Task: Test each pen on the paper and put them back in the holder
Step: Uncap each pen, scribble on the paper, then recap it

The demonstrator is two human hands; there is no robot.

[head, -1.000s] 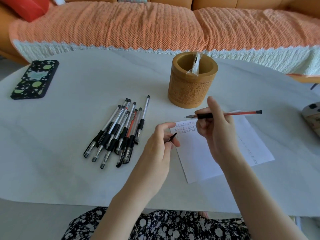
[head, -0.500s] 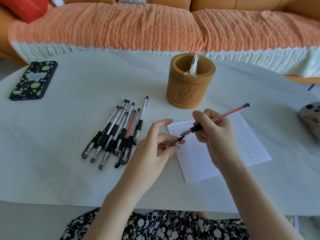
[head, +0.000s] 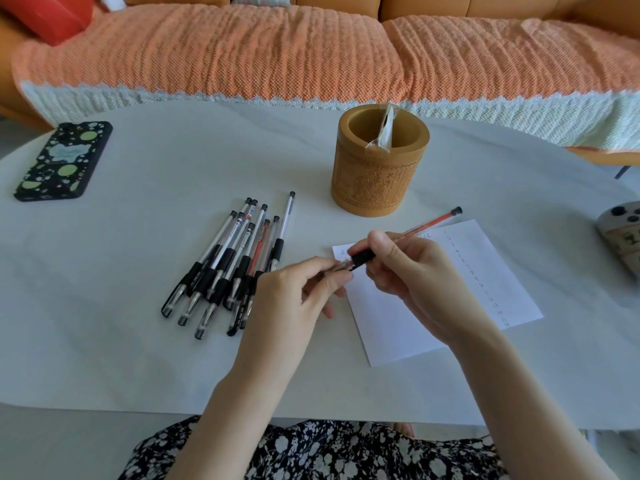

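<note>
My right hand [head: 412,275] grips a red pen [head: 426,225] by its black grip, the rear end pointing up and right above the paper [head: 485,271]. My left hand [head: 298,299] pinches the pen cap [head: 341,265] at the pen's tip, fingertips meeting the pen. Several capped pens [head: 235,261] lie in a loose bundle on the white table, left of my hands. The carved wooden holder [head: 377,174] stands upright behind the paper, with a clear plastic wrapper [head: 384,129] sticking out of it. The paper bears small handwritten marks.
A phone in a black dotted case [head: 64,161] lies at the table's far left. A patterned object [head: 621,237] sits at the right edge. A sofa with an orange cover [head: 311,53] runs behind the white table [head: 138,341].
The red pen tilted from level to tip-down and came toward my left hand. The cap in my left fingers has met the pen's tip.
</note>
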